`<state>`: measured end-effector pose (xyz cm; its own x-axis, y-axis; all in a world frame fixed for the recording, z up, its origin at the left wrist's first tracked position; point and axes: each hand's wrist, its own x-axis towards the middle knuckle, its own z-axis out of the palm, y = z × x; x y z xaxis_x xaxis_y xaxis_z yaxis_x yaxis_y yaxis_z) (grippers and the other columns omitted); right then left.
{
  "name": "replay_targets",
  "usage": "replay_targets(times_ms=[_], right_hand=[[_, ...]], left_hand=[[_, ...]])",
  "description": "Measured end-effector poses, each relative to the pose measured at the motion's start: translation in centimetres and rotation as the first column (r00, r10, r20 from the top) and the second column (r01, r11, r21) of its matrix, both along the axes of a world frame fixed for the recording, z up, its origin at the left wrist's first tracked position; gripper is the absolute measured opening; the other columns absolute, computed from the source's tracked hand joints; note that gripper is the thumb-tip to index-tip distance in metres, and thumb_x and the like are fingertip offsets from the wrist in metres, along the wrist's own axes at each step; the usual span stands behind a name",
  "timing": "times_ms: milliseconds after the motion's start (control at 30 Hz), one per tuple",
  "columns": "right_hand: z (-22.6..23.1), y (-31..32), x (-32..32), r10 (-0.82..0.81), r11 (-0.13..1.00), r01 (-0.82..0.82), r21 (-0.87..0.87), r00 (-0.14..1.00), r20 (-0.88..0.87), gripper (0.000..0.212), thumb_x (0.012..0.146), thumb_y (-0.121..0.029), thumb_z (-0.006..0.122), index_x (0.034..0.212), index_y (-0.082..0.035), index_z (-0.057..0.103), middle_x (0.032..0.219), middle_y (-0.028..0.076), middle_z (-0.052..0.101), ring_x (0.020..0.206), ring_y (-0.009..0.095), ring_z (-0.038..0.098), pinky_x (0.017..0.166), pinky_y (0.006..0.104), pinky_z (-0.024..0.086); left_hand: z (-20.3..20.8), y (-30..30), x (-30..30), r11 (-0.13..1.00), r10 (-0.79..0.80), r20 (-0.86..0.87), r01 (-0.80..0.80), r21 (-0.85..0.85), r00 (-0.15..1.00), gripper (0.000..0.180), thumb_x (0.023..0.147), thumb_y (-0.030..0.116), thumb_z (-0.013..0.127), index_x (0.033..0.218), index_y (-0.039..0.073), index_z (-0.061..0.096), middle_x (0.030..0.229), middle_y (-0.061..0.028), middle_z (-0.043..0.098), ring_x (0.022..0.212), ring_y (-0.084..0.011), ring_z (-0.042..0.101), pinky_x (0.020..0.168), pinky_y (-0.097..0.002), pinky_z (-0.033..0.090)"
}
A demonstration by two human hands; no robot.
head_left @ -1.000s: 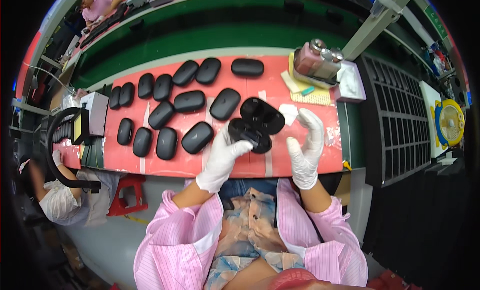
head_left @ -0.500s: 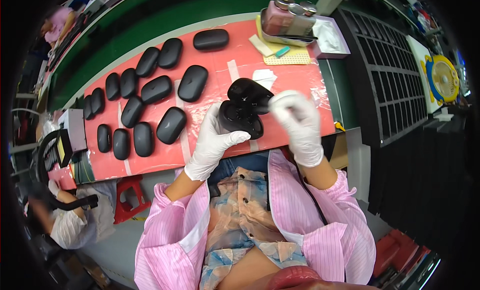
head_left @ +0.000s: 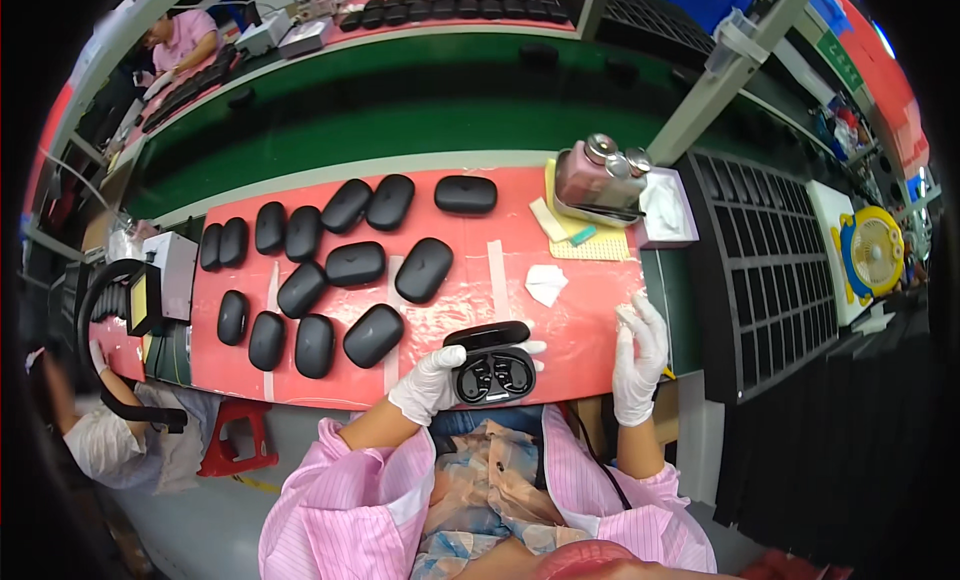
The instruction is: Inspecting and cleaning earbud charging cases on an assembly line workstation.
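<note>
In my gloved left hand (head_left: 428, 386) is a black earbud case (head_left: 494, 400), its lid raised, held above the near edge of the red mat (head_left: 570, 365). Two black earphones with ear hooks (head_left: 496, 377) lie in its hollows. My gloved right hand (head_left: 641, 365) is off to the right, apart from the case, with its fingers stretched upward over the mat's right edge; I see nothing in it. Several closed black cases (head_left: 374, 336) are spread over the left and middle of the mat. A white folded wipe (head_left: 546, 284) lies beyond the open case.
Pump-top bottles (head_left: 600, 180) stand in a tray at the back right, beside a box of white wipes (head_left: 665, 208). A black compartment rack (head_left: 770, 280) and a yellow-blue fan (head_left: 872, 252) are farther right. Behind the mat runs a green conveyor belt (head_left: 400, 100). Co-workers sit beyond and at left.
My right hand has moved away from the case to the right. The case has turned so its inside and both earphones show. The view has tilted up, bringing in the belt and far table.
</note>
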<state>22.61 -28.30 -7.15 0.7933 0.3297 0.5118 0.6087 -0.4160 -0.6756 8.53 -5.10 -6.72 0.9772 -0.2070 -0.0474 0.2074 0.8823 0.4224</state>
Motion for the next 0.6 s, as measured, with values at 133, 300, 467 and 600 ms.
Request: replay_targets(times_ms=[133,300,467,600], right_hand=[[1.4,4.9,-0.3,0.152,0.988,-0.152,0.035,0.988,-0.003,0.026,0.083,0.004,0.059,0.105,-0.003,0.069,0.115,0.016,0.064,0.105,0.031,0.061,0.093,0.0389,0.047],[-0.2,7.4,1.1,0.227,0.969,-0.224,0.102,0.974,-0.021,0.023,0.086,0.004,0.056,0.105,-0.001,0.068,0.115,0.016,0.064,0.106,0.028,0.061,0.094,0.0363,0.047],[-1.0,7.6,1.6,0.242,0.959,-0.227,0.172,0.967,-0.075,0.023,0.086,0.006,0.055,0.104,0.000,0.068,0.107,0.016,0.066,0.101,0.029,0.063,0.092,0.0364,0.049],[-0.8,7.6,1.1,0.239,0.965,-0.229,0.127,0.969,-0.066,0.023,0.085,0.008,0.054,0.103,0.001,0.068,0.106,0.016,0.066,0.101,0.028,0.063,0.092,0.0360,0.049]], left_hand=[[-0.9,0.3,-0.7,1.000,0.011,0.025,-0.011,0.005,1.000,0.103,0.076,0.059,0.071,0.145,-0.007,0.031,0.140,-0.0274,0.047,0.129,-0.0374,0.049,0.107,-0.0445,0.044],[-0.7,0.6,0.0,1.000,0.011,0.033,-0.011,-0.001,0.999,0.109,0.073,0.068,0.068,0.144,-0.006,0.033,0.138,-0.0275,0.048,0.127,-0.0375,0.051,0.106,-0.0447,0.046],[-1.0,0.5,0.0,0.996,0.039,-0.064,-0.034,0.078,0.997,0.131,0.062,0.084,0.063,0.146,-0.009,0.025,0.136,-0.0289,0.049,0.125,-0.0394,0.052,0.104,-0.0445,0.047],[-0.6,0.7,0.3,0.994,0.032,-0.065,-0.025,0.105,0.997,0.134,0.060,0.085,0.064,0.147,-0.008,0.023,0.135,-0.0285,0.050,0.126,-0.0405,0.052,0.104,-0.0459,0.046]])
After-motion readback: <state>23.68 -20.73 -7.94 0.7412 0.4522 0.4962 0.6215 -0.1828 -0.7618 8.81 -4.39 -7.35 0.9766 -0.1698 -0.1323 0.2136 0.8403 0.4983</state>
